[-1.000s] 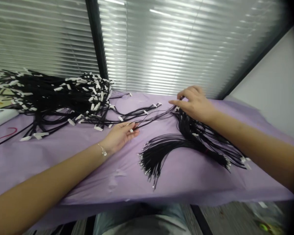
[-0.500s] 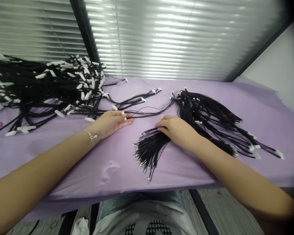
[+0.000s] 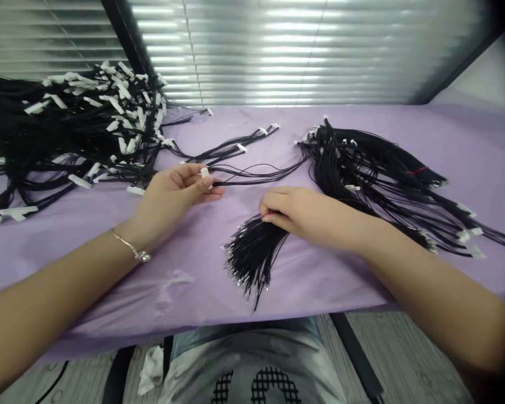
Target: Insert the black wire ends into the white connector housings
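Observation:
My left hand [image 3: 174, 193] is lifted slightly off the purple cloth, pinching a small white connector [image 3: 205, 173] on the end of thin black wires [image 3: 252, 175] that run right. My right hand [image 3: 297, 213] rests palm down with curled fingers on a bundle of black wires [image 3: 250, 255], whose metal-tipped ends fan out toward the table's front edge. Behind the right hand lies a larger heap of black wires [image 3: 362, 165] with white connectors.
A big tangled pile of black wires with white connectors [image 3: 67, 129] fills the left rear of the purple-covered table [image 3: 193, 264]. Closed window blinds [image 3: 298, 50] run behind the table. My lap shows below the front edge.
My right hand came back from the far wire heap down onto the metal-tipped bundle. My left hand rose from lying flat and pinched the white connector. The view tilted downward.

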Available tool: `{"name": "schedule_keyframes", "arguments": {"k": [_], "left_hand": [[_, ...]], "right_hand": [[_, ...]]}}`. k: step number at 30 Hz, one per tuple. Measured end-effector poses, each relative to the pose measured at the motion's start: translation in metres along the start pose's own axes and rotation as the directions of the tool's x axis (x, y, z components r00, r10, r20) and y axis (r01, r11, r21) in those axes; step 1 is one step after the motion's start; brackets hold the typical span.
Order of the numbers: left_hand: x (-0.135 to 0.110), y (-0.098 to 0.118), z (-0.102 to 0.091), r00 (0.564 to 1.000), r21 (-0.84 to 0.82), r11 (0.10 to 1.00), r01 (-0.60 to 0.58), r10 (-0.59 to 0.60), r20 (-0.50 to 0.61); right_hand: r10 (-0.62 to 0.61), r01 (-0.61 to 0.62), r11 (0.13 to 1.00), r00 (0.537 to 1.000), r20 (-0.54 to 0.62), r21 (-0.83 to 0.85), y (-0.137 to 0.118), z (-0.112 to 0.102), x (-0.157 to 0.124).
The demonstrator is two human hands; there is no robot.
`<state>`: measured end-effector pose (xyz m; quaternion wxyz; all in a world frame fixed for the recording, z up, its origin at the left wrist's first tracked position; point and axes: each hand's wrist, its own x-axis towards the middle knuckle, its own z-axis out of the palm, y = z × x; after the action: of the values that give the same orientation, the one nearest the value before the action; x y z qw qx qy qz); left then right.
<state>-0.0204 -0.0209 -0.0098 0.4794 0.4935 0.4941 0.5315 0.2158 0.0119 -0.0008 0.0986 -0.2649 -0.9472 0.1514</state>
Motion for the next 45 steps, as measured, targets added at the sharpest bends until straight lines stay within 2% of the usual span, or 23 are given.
{"name": "schedule_keyframes", "arguments": {"k": [3, 8, 11, 14, 17, 20, 23, 26, 29, 34, 39, 45], "left_hand": [[-0.003, 0.0, 0.002, 0.998, 0.002, 0.999, 0.047, -0.047, 0.042], [-0.009, -0.001, 0.003, 0.985, 0.077, 0.991, 0.111, -0.12, 0.127], [-0.013, 0.002, 0.007, 0.969, 0.117, 0.983, 0.144, -0.164, 0.184], [-0.017, 0.006, 0.012, 0.954, 0.143, 0.97, 0.199, -0.225, 0.199], [-0.019, 0.008, 0.015, 0.942, 0.162, 0.959, 0.231, -0.262, 0.211], [-0.018, 0.006, 0.014, 0.943, 0.171, 0.963, 0.21, -0.245, 0.224], [-0.017, 0.002, 0.012, 0.944, 0.13, 0.968, 0.215, -0.24, 0.226], [-0.016, -0.001, 0.013, 0.947, 0.081, 0.968, 0.238, -0.25, 0.201], [-0.014, -0.003, 0.014, 0.956, 0.007, 0.968, 0.252, -0.25, 0.15], [-0.01, -0.006, 0.01, 0.975, -0.009, 0.98, 0.197, -0.195, 0.106], [-0.01, -0.006, 0.007, 0.985, 0.042, 0.99, 0.135, -0.139, 0.101], [-0.008, -0.007, 0.007, 0.993, 0.071, 0.993, 0.093, -0.097, 0.067]], "right_hand": [[0.032, -0.028, 0.998, 0.996, -0.078, 0.048, -0.005, 0.001, 0.001], [-0.032, 0.058, 0.989, 0.981, -0.191, 0.134, -0.008, 0.005, 0.003], [-0.024, 0.069, 0.983, 0.966, -0.257, 0.167, -0.01, 0.008, 0.004], [0.061, 0.03, 0.955, 0.954, -0.294, 0.295, -0.01, 0.01, 0.005], [0.142, -0.03, 0.914, 0.958, -0.251, 0.405, -0.01, 0.01, 0.005], [0.096, -0.005, 0.948, 0.957, -0.272, 0.317, -0.01, 0.008, 0.005], [0.058, 0.006, 0.985, 0.93, -0.362, 0.172, -0.009, 0.007, 0.005], [0.052, -0.011, 0.995, 0.916, -0.399, 0.103, -0.007, 0.006, 0.006], [0.043, 0.0, 0.994, 0.925, -0.378, 0.113, -0.005, 0.005, 0.005], [0.208, -0.169, 0.975, 0.925, -0.318, 0.144, 0.0, 0.002, 0.004], [0.052, -0.048, 0.999, 0.961, -0.27, 0.021, 0.0, -0.003, 0.004], [0.131, -0.127, 0.985, 0.991, -0.03, 0.115, -0.006, -0.006, 0.004]]}}
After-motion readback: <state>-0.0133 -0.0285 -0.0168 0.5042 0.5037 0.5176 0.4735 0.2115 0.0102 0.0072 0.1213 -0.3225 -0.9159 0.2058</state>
